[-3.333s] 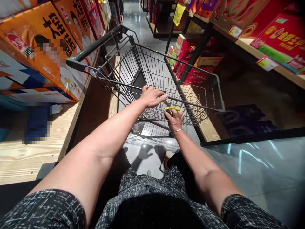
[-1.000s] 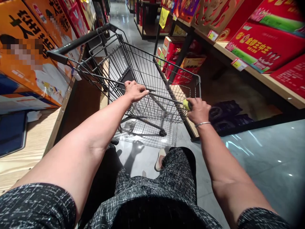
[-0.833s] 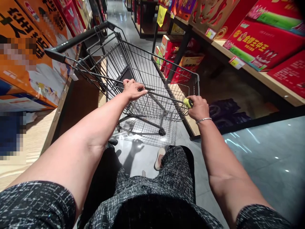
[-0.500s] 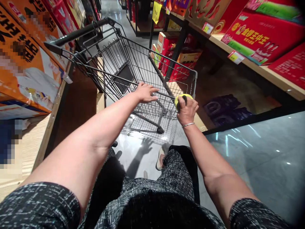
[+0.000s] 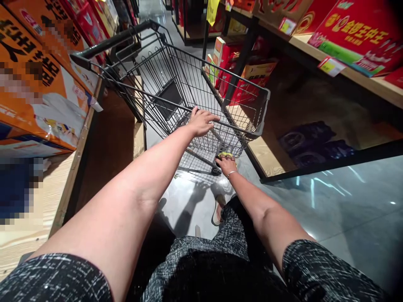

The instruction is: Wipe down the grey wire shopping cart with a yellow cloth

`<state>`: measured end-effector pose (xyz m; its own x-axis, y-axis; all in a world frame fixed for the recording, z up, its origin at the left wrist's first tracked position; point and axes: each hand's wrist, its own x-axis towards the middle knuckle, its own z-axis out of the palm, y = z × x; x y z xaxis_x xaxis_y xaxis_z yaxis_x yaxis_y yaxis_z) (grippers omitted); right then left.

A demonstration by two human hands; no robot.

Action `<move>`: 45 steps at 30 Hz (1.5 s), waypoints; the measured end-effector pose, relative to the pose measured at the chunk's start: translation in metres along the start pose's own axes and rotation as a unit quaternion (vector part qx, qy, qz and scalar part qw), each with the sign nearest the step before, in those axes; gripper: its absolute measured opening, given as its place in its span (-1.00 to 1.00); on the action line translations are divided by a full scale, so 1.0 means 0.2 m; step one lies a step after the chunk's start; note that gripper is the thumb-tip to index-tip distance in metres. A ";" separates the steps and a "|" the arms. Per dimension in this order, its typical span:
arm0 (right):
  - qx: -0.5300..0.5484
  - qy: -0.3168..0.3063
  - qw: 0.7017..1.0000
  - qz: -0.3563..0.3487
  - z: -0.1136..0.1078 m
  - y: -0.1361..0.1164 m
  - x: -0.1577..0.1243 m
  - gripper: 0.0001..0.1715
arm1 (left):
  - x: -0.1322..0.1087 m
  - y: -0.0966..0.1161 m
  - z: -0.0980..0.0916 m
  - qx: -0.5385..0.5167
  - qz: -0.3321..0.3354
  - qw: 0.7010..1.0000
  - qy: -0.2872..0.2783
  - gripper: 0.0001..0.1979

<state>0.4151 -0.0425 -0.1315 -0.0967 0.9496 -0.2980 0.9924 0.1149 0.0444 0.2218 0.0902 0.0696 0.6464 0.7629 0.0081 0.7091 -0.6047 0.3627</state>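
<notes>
A dark wire shopping cart (image 5: 185, 63) stands in the aisle before me, at an angle. On its near top rail rests my left hand (image 5: 203, 121), palm down, the fingers stretched out and apart. My right hand (image 5: 226, 166) is low by the cart's near front corner and wraps a yellow scrubber with a black grip (image 5: 225, 155). The scrubber is mostly covered by the fingers and is at the lower wire mesh; whether it touches the wires I cannot tell. A cart wheel (image 5: 215, 170) is just left of the right hand. The basket shows only bare wire.
Orange packages (image 5: 40, 84) stack on the left shelf, which has a wooden edge (image 5: 77, 155). To the right, a shelf holds red gift boxes (image 5: 355, 37), with purple packs (image 5: 308, 142) below. My shoe (image 5: 217, 212) is on the shiny tiled floor (image 5: 346, 226).
My right hand has moved down and left with the scrubber, from the cart's top front corner to its lower mesh. My left hand stays on the rail. The view has shifted slightly.
</notes>
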 end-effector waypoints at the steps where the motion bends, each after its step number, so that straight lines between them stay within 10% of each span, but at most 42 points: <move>1: 0.002 -0.008 1.000 -0.013 -0.01 0.02 -0.01 -0.46 | 0.00 0.00 0.00 -0.003 0.002 1.000 0.000 -0.56; 4: 0.003 0.015 1.000 -0.027 -0.12 0.08 -0.08 -0.41 | -0.02 -0.02 0.00 -0.008 0.001 1.000 0.002 -0.58; 12: 0.064 0.360 0.929 0.065 -0.50 0.16 -0.33 -0.36 | -0.08 -0.02 -0.04 -0.015 -0.046 0.999 0.004 -0.64; 22: 0.086 0.164 0.978 0.096 0.02 -0.05 -0.19 -0.31 | -0.07 0.00 -0.06 -0.020 -0.070 0.997 -0.027 -0.62; 30: 0.076 0.396 0.910 0.098 -0.59 0.17 -0.35 -0.13 | -0.04 -0.01 -0.02 -0.010 -0.055 0.998 0.011 -0.64; 35: 0.087 0.360 0.921 0.124 -0.77 0.13 -0.29 0.12 | -0.03 -0.01 0.01 -0.012 -0.058 0.998 0.018 -0.66; 40: 0.076 0.335 0.939 -0.012 -0.85 -0.06 -0.15 -0.15 | -0.02 -0.02 0.01 -0.002 -0.064 0.998 0.025 -0.65; 45: 0.055 0.268 0.962 0.014 -1.03 0.14 -0.11 -0.39 | -0.02 -0.02 0.01 -0.012 -0.061 0.998 0.022 -0.64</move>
<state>0.4292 0.0000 0.0720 -0.0670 0.9692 0.2370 0.9944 0.0844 -0.0641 0.2161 0.0895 0.0667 0.5426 0.8400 0.0042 0.7744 -0.5022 0.3849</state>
